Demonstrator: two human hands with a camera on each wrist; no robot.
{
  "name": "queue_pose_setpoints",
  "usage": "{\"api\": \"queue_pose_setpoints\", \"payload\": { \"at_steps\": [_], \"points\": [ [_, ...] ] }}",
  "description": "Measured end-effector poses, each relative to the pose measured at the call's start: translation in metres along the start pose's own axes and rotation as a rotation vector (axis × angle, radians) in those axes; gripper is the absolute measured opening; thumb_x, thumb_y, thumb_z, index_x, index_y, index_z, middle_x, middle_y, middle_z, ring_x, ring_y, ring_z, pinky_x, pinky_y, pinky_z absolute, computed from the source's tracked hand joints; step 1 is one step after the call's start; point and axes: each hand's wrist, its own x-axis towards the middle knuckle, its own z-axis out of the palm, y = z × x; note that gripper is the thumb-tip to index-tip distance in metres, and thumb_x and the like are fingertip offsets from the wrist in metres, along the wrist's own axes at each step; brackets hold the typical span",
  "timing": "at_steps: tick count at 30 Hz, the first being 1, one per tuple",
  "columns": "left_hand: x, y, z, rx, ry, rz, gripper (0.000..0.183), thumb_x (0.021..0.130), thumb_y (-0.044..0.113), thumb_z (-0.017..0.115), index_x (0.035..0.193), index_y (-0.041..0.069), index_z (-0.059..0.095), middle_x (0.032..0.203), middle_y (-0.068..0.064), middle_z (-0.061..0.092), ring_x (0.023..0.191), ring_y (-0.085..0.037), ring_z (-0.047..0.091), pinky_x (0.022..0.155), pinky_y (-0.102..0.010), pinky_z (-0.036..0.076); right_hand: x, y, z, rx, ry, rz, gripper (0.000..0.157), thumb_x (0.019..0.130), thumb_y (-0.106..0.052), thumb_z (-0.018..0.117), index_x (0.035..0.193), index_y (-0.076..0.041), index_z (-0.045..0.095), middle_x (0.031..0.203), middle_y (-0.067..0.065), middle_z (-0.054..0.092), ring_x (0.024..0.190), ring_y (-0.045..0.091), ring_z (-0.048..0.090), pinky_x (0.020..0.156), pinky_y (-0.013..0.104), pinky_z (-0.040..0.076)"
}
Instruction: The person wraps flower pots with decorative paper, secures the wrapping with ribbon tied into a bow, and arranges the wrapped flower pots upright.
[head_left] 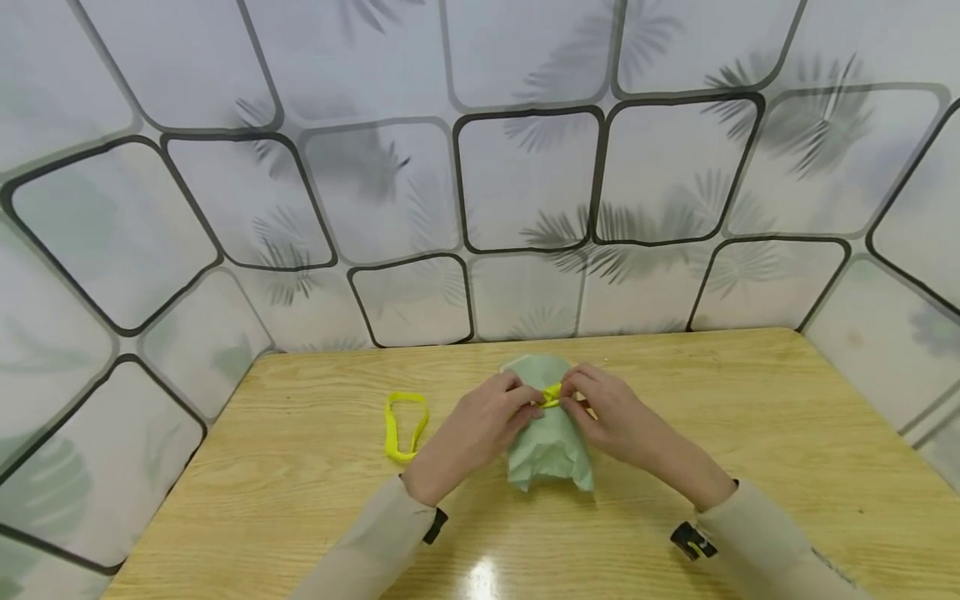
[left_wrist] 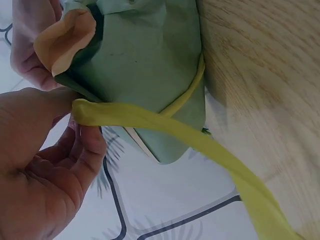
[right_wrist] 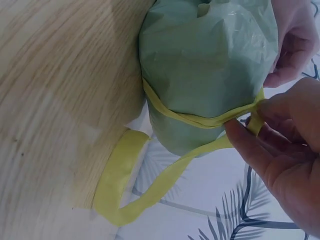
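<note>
A pale green wrapped bundle [head_left: 551, 454] lies on the table, its near end crumpled and flared. Yellow ribbon [right_wrist: 195, 120] runs around it, meeting in a small gathered spot on top between both hands. From the left, my left hand [head_left: 491, 417] pinches the ribbon between thumb and fingers; the left wrist view shows a folded end of the ribbon [left_wrist: 150, 117] at its fingertips. My right hand [head_left: 611, 417] pinches the ribbon from the other side, thumb and index finger close against the wrapping. In the right wrist view, a long ribbon length trails below the bundle.
A loop of yellow ribbon [head_left: 392, 429] rests on the wooden table [head_left: 300, 517] beside the left forearm, which overlaps its lower end. Behind the table's far edge hangs a pale patterned curtain [head_left: 525, 183], with more at both sides.
</note>
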Motion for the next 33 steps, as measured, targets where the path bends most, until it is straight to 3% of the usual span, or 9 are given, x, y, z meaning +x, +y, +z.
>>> {"api": "queue_pose_setpoints", "payload": {
  "at_steps": [8,12,16,20,23,27,33],
  "points": [
    [0.007,-0.005,-0.001,-0.119,-0.016,-0.013,0.015,0.097,0.019,0.07,0.107,0.008,0.07,0.092,-0.003,0.065,0.076,-0.01,0.06,0.067,-0.017,0.049,0.001,0.0,-0.001,-0.061,0.029,-0.034,0.017,0.09,0.013,0.066,0.093,-0.002,0.059,0.099,0.01,0.063,0.079,0.009,0.056,0.064,0.023,0.052],
    [0.011,-0.004,-0.002,-0.15,-0.036,-0.018,0.023,0.099,0.017,0.069,0.119,0.005,0.066,0.09,-0.004,0.067,0.075,-0.01,0.061,0.065,-0.016,0.048,0.001,0.001,-0.002,-0.091,0.031,-0.049,0.015,0.089,0.012,0.067,0.094,0.0,0.06,0.105,0.013,0.064,0.082,0.011,0.06,0.066,0.024,0.053],
    [0.011,-0.003,-0.001,-0.144,-0.069,-0.02,0.028,0.101,0.015,0.066,0.127,0.004,0.069,0.092,-0.004,0.065,0.074,-0.008,0.055,0.063,-0.015,0.044,0.0,0.001,-0.002,-0.114,0.02,-0.039,0.017,0.089,0.011,0.069,0.095,-0.002,0.061,0.093,0.007,0.063,0.074,0.007,0.055,0.061,0.022,0.05],
    [0.011,-0.004,0.001,-0.175,-0.075,-0.034,0.021,0.104,0.012,0.061,0.119,0.004,0.073,0.094,-0.006,0.06,0.074,-0.008,0.049,0.064,-0.016,0.043,-0.001,-0.001,-0.003,-0.107,0.002,-0.014,0.018,0.089,0.011,0.069,0.094,-0.005,0.061,0.081,0.0,0.06,0.067,0.003,0.047,0.056,0.02,0.043],
    [0.013,-0.007,0.002,-0.247,-0.091,-0.076,0.02,0.106,0.013,0.057,0.114,0.003,0.073,0.095,-0.007,0.059,0.075,-0.01,0.049,0.065,-0.018,0.043,-0.001,-0.001,-0.002,-0.104,0.004,-0.003,0.018,0.09,0.01,0.068,0.094,-0.006,0.061,0.079,-0.001,0.059,0.065,0.001,0.045,0.055,0.019,0.041],
    [0.017,-0.013,0.004,-0.375,-0.171,-0.173,0.023,0.108,0.014,0.052,0.106,0.004,0.073,0.092,-0.005,0.058,0.077,-0.011,0.047,0.067,-0.022,0.042,-0.001,0.0,0.0,-0.118,0.014,-0.001,0.019,0.089,0.01,0.069,0.093,-0.006,0.061,0.079,0.001,0.061,0.064,0.002,0.046,0.055,0.02,0.042],
    [0.022,-0.017,0.002,-0.63,-0.287,-0.357,0.03,0.111,0.018,0.045,0.098,0.005,0.069,0.069,0.003,0.045,0.059,-0.01,0.038,0.06,-0.023,0.036,0.0,0.001,0.003,-0.143,0.023,-0.018,0.019,0.088,0.009,0.071,0.095,-0.006,0.062,0.082,0.002,0.065,0.066,0.004,0.054,0.057,0.021,0.047]
  ]
}}
